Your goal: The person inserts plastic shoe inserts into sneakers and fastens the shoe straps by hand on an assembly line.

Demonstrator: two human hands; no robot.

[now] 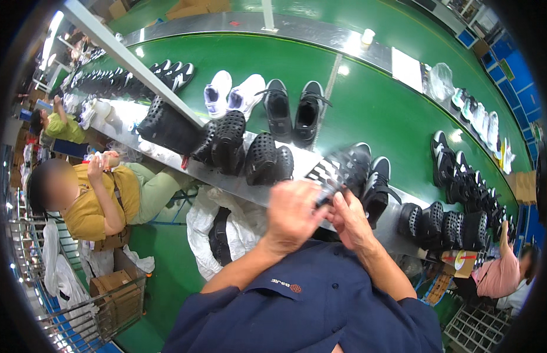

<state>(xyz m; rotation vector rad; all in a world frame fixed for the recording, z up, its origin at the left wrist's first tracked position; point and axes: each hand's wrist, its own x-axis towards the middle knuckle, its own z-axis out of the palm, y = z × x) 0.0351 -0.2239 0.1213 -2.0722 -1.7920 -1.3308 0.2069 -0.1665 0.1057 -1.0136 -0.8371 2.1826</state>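
Note:
My left hand (294, 215) and my right hand (351, 220) meet at the near edge of the line, in front of my chest. Between their closed fingertips is a dark item with a black-and-white checkered patch (321, 172); it is smeared by motion, and its kind cannot be made out. Just beyond it stands a black shoe (358, 163) with a pale toe edge. A second black shoe (376, 191) with loose laces is to the right of my hands. The left fingers partly hide what both hands grip.
Black perforated shoe forms (229, 138) stand left of my hands, more forms (432, 220) to the right. Beyond are white shoes (245, 94) and black shoes (278, 109) on the green belt (385, 94). A slanted metal post (132, 59) crosses left. A person in yellow (109, 197) sits nearby.

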